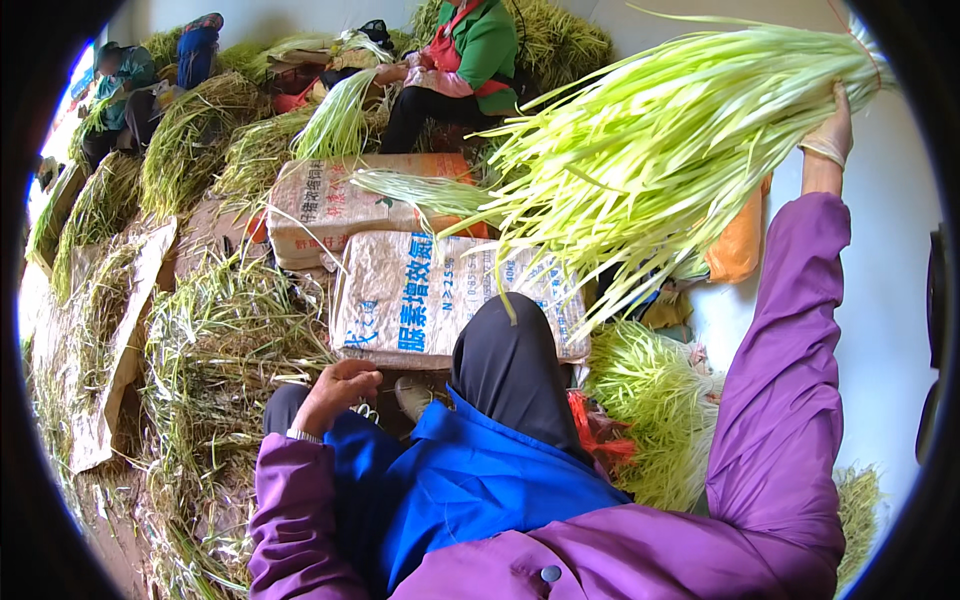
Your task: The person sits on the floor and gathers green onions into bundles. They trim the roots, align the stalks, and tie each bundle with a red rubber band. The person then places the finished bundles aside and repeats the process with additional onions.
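High at the right, my right hand (831, 135), in a pale glove, grips a big bundle of yellow-green leafy stalks (660, 142) near its whitish base, where a thin red tie circles it. The leaf tips fan out to the left, over a sack-covered block. My left hand (341, 390) rests by my left knee with fingers loosely curled and nothing seen in it; a light band is at its wrist. A small bunch of pale stalks (427, 191) lies on the farther sack-covered block. More yellow-green bundles (652, 405) lie to the right of my raised knee.
Two blocks wrapped in printed woven sacks, a nearer (390, 292) and a farther (300, 232), stand before me. Heaped loose stalks (225, 337) cover the left floor. Red ties (600, 435) lie by my knee. A person in green (480, 52) handles stalks; another person (124, 82) sits far left.
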{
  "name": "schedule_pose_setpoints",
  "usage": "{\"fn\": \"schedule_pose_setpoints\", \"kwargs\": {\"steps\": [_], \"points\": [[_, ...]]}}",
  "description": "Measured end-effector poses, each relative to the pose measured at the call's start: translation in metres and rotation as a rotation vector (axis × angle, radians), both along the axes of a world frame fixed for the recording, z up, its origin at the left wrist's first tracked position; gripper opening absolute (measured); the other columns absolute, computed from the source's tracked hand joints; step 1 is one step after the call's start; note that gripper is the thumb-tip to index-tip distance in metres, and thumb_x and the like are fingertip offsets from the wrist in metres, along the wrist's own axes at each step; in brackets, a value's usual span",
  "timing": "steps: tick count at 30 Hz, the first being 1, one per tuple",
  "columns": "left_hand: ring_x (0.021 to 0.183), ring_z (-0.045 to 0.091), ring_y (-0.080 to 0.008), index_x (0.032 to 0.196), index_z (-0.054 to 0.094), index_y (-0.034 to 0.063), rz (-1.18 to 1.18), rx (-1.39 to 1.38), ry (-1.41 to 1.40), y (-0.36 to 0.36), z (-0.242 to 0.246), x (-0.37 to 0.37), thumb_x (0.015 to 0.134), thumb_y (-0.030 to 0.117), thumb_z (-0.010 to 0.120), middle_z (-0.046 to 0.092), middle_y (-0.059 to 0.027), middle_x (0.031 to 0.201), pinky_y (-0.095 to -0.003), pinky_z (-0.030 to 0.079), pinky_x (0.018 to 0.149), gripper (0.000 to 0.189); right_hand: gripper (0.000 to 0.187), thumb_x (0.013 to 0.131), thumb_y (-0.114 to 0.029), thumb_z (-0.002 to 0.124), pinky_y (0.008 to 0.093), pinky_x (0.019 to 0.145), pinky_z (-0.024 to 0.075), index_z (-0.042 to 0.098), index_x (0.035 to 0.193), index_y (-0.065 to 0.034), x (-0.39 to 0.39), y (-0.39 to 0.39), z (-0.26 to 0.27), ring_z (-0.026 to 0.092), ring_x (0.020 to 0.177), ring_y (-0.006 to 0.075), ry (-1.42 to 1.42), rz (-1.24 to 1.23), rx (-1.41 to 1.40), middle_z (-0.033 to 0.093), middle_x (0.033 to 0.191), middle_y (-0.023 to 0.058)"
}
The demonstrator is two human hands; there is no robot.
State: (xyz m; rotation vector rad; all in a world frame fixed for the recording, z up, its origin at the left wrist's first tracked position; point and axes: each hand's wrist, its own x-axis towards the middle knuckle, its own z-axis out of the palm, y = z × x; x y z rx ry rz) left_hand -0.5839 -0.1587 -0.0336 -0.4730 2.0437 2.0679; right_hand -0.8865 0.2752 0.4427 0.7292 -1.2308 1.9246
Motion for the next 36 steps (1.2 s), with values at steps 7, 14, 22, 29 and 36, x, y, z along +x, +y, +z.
{"fn": "schedule_pose_setpoints", "kwargs": {"steps": [7, 14, 22, 29, 36], "points": [[0.085, 0.063, -0.0133, 0.118, 0.057, 0.0008, -0.017, -0.02, -0.061, 0.008, 0.003, 0.012, 0.086, 0.031, 0.062, 0.066, -0.0068, 0.1, -0.0261, 0.045, 0.068, 0.045, 0.045, 0.089, -0.03, 0.058, 0.0437, 0.094, 0.0453, 0.051, 0.124, -0.0025, 0.008, 0.017, -0.01, 0.055, 0.109, 0.0289, 0.001, 0.021, -0.087, 0.057, 0.123, 0.013], [0.084, 0.062, -0.0137, 0.122, 0.053, -0.003, 0.024, 0.007, -0.054, 0.016, 0.002, 0.006, 0.086, 0.028, 0.063, 0.066, -0.0084, 0.101, -0.0262, 0.045, 0.069, 0.049, 0.043, 0.089, -0.031, 0.058, 0.0436, 0.098, 0.0411, 0.052, 0.125, -0.0069, -0.013, 0.052, -0.024, 0.054, 0.111, 0.0282, 0.004, 0.081, -0.096, 0.058, 0.122, 0.0103], [0.094, 0.063, -0.0215, 0.127, 0.047, -0.003, 0.24, 0.066, 0.044, 0.044, 0.032, -0.032, 0.083, 0.029, 0.064, 0.062, -0.0144, 0.113, -0.0301, 0.048, 0.076, 0.058, 0.037, 0.085, -0.023, 0.063, 0.0366, 0.084, 0.0501, 0.056, 0.113, 0.0003, 0.031, 0.044, -0.095, 0.06, 0.089, 0.0242, 0.106, 0.014, -0.129, 0.062, 0.099, 0.0112], [0.128, 0.038, -0.0319, 0.144, 0.028, 0.0034, -0.076, -0.553, 0.775, 0.157, 0.125, -0.136, 0.071, 0.042, 0.073, 0.038, -0.0159, 0.141, -0.0456, 0.03, 0.103, 0.094, 0.05, 0.078, -0.024, 0.076, 0.0377, 0.086, 0.0529, 0.056, 0.118, -0.002, 0.079, 0.031, -0.197, 0.065, 0.091, 0.0211, -0.004, -0.151, 0.035, 0.066, 0.105, 0.0115], [0.127, 0.037, -0.0307, 0.141, 0.028, -0.0019, -0.486, -0.412, 0.653, 0.27, 0.119, -0.187, 0.071, 0.032, 0.077, 0.037, -0.0205, 0.139, -0.0405, 0.027, 0.107, 0.092, 0.062, 0.071, -0.016, 0.081, 0.0324, 0.083, 0.0545, 0.051, 0.122, 0.0037, 0.097, 0.057, -0.257, 0.065, 0.088, 0.02, -0.245, -0.131, 0.003, 0.065, 0.101, 0.0149]]}}
